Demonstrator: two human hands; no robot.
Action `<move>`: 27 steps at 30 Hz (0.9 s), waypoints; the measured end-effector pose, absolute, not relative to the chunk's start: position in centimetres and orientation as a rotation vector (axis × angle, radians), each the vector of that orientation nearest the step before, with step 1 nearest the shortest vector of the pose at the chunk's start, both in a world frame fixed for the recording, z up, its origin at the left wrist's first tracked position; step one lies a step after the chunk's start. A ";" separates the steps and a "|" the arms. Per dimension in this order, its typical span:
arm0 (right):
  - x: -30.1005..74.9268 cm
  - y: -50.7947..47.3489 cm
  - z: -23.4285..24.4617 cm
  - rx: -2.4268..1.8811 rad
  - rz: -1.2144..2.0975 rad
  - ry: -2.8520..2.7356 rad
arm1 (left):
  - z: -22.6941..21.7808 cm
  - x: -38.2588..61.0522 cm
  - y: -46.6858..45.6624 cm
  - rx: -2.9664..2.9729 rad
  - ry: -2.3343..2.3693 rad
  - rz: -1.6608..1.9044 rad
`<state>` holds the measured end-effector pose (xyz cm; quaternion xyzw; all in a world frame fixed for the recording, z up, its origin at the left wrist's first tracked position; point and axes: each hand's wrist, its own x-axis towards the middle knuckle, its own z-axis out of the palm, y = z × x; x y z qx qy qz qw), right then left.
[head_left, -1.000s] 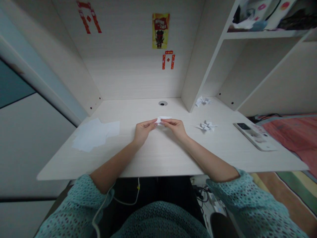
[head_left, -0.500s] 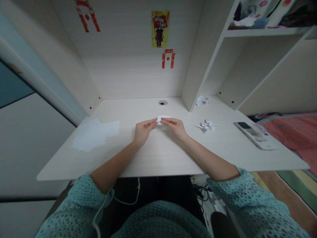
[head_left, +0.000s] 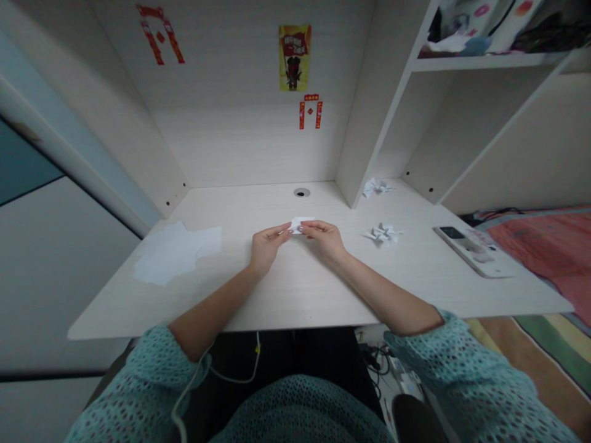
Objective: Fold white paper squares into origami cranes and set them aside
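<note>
A small folded piece of white paper [head_left: 296, 225] is pinched between both hands above the middle of the desk. My left hand [head_left: 268, 245] grips its left side with thumb and fingertips together. On the other side, my right hand [head_left: 325, 236] holds the paper between thumb and fingers. The fingertips hide part of the paper, so its exact folded shape cannot be made out. To the right of my right hand lies a cluster of folded white paper pieces [head_left: 384, 234]. Loose white paper sheets [head_left: 168, 252] are spread to the left of my left hand.
More folded paper [head_left: 376, 187] lies by the upright shelf panel [head_left: 369, 123]. A phone [head_left: 473, 251] rests near the right end of the white desk [head_left: 295, 301]. A round cable hole [head_left: 301, 192] sits at the back. A pale cable [head_left: 235, 376] hangs below the front edge.
The view has shifted slightly. Both hands stay at nearly the same place, pinching the paper, with only small finger movement.
</note>
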<state>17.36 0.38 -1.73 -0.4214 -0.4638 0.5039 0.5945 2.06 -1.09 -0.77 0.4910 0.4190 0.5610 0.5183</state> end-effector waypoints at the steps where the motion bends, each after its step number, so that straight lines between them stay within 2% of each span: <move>1: 17.3 0.4 -1.7 -0.960 1.169 -1.066 | -0.8 2.0 -1.0 1.174 1.002 1.338; 13: 17.0 -0.2 -1.3 -0.868 1.032 -1.105 | -0.6 2.0 -1.2 1.191 0.940 1.317; 27: 16.4 -0.6 -1.4 -0.870 1.068 -1.077 | -1.1 2.3 -0.8 0.952 0.907 1.302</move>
